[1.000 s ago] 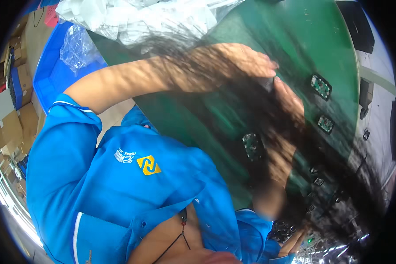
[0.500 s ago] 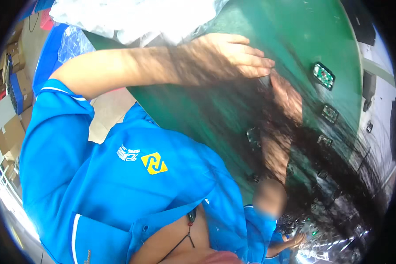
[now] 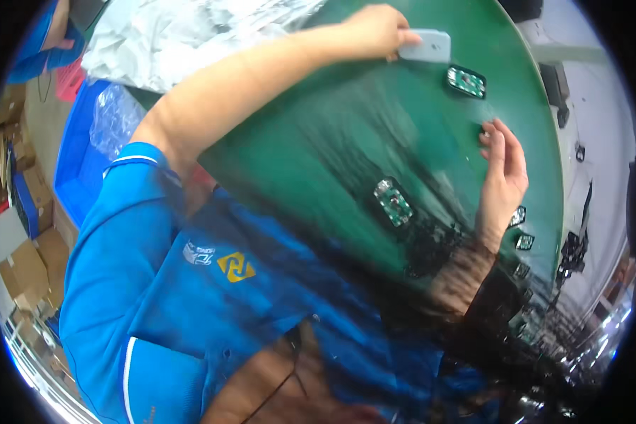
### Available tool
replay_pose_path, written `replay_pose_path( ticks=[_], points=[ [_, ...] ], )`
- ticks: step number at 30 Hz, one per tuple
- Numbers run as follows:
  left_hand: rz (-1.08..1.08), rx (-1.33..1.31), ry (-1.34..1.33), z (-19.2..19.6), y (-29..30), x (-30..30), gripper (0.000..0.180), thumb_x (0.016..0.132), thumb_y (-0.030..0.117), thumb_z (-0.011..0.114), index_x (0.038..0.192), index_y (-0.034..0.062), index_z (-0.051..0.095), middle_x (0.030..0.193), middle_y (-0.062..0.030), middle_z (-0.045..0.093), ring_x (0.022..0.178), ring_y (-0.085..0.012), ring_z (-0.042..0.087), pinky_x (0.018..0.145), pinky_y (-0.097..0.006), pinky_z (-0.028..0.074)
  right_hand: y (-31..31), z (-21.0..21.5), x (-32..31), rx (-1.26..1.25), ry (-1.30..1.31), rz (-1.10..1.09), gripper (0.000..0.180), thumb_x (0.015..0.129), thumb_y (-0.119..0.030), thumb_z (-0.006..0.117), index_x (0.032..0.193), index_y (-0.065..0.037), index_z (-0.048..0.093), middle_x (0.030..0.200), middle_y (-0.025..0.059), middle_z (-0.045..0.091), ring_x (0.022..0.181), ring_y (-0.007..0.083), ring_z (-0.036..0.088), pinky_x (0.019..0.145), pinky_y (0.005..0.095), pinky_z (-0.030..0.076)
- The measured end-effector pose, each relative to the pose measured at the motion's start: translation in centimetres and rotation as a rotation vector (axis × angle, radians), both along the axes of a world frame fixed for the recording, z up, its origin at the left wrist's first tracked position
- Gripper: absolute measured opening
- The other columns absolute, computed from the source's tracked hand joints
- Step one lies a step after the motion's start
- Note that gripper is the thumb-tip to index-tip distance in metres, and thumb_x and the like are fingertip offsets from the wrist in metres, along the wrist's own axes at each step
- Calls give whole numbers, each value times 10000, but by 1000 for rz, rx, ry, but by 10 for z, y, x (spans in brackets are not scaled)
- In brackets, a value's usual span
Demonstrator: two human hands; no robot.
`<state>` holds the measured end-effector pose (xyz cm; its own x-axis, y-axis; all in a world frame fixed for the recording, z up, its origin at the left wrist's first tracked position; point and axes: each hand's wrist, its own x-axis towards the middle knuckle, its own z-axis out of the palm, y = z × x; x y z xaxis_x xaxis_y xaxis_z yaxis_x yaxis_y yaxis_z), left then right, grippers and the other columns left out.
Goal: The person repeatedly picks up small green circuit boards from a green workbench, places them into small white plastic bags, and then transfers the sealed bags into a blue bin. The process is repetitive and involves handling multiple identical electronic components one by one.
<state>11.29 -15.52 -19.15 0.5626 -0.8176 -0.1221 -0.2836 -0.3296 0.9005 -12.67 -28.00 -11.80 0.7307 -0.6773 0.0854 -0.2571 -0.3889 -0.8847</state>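
L hand (image 3: pixel 374 32) reaches to the far edge of the green table (image 3: pixel 318 162), fingers pinched on a pale grey phone (image 3: pixel 425 46) lying flat there. A circuit board (image 3: pixel 466 80) sits just beside the phone, twd the R edge. R hand (image 3: pixel 505 177) hovers near the R edge, fingers loosely apart, holding nothing. Another board (image 3: pixel 393 201) lies mid-table, near the R wrist. Dark hair blurs the near side.

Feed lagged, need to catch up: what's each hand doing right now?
Left hand: fingers closed on a pale, flat rounded case on the green table.
Right hand: open, holding nothing, fingertips at a small dark part.
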Motion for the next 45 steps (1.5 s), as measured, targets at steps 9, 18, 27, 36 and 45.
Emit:
replay_pose_path(
  ticks=[9, 18, 27, 36, 45],
  points=[
    [-103, 325, 74, 19, -14, 43, 333, 928, 259, 521, 824, -31, 649, 707, -111, 683, 525, -141, 632, 446, -248, 471, 33, -9, -149, -494, 411, -96, 248, 761, -144, 744, 969, -46, 652, 844, 34, 610, 705, 127, 540, 647, 257, 456],
    [115, 55, -550, 70, 38, -36, 394, 829, 334, 651, 1109, 70, 564, 987, -172, 651, 859, -333, 640, 740, -437, 511, 69, -60, -153, -560, 365, -18, 95, 821, -39, 636, 899, -3, 595, 851, 134, 560, 776, 284, 558, 714, 353, 468],
    [379, 56, -1041, 52, 216, -37, 231, 719, 18, 591, 949, 43, 580, 900, -111, 572, 899, -287, 570, 767, -375, 481, 56, -53, -159, -522, 487, -70, 145, 890, -146, 563, 948, -20, 604, 847, 76, 586, 735, 189, 553, 634, 302, 453],
    [298, 447, -1289, 31, 197, 28, 312, 794, 249, 649, 965, -6, 596, 1007, -148, 605, 958, -313, 584, 806, -390, 483, 64, -44, -134, -296, 280, -243, 107, 898, -83, 584, 946, 12, 577, 822, 56, 585, 734, 114, 562, 664, 256, 469],
    [355, 237, -881, 3, 199, 18, 303, 895, 169, 537, 1115, -39, 536, 1066, -241, 575, 957, -390, 574, 783, -465, 469, 77, -30, -112, -225, 212, -382, 141, 894, -81, 602, 1000, -5, 656, 838, 11, 578, 696, 57, 519, 607, 197, 431]
  ],
)
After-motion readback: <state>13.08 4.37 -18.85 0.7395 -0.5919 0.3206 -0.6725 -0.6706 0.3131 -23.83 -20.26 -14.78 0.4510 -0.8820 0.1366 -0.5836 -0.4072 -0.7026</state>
